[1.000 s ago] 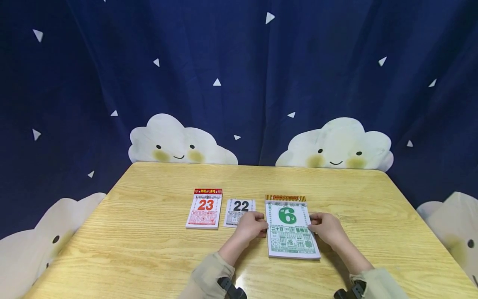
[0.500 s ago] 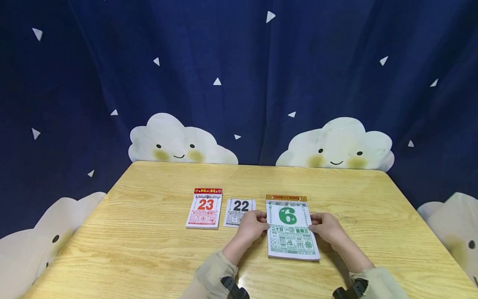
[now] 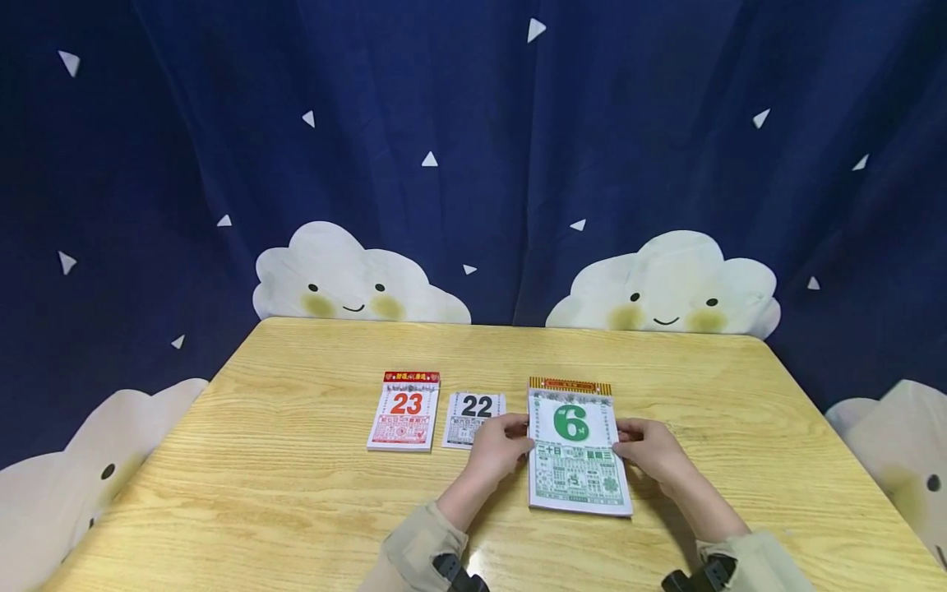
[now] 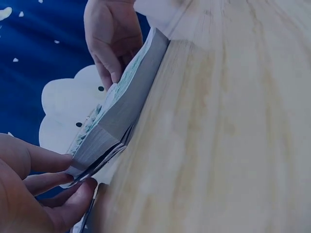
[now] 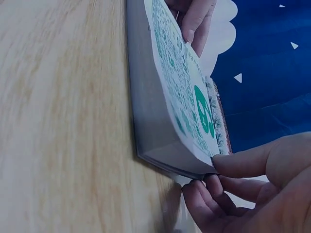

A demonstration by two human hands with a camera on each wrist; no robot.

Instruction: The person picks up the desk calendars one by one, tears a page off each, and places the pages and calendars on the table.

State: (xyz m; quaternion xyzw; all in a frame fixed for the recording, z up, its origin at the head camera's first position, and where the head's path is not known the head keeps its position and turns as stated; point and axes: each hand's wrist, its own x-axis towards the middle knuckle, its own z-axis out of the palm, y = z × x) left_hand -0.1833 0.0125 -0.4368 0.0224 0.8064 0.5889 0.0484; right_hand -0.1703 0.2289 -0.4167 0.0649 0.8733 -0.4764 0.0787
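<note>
Large tear-off calendar (image 3: pixel 580 464), green 6, striped red-and-yellow header: right of centre in the lower half of the head frame, between my two hands. The head view gives its whole printed face; the wrist views give its thickness. In my left wrist view a dark gap parts the page block from a thinner layer beneath; in my right wrist view the side reads as one thick block.

My left hand (image 3: pixel 496 450): fingers clamped on the calendar's left edge, thumb on the face. My right hand (image 3: pixel 653 450): fingers clamped likewise on the right edge, opposite. Both forearms reach up from the bottom of the head frame; beige sleeves (image 3: pixel 425 538), black straps (image 3: pixel 453 569).

Two smaller calendars, left of my left hand: red 23 (image 3: pixel 405 411); black 22 (image 3: pixel 469 415), partly hidden by that hand.

Worktop (image 3: pixel 296 493): pale grained wood. Behind: dark blue curtain (image 3: pixel 473 90), white triangles, smiling clouds (image 3: pixel 333 267).
</note>
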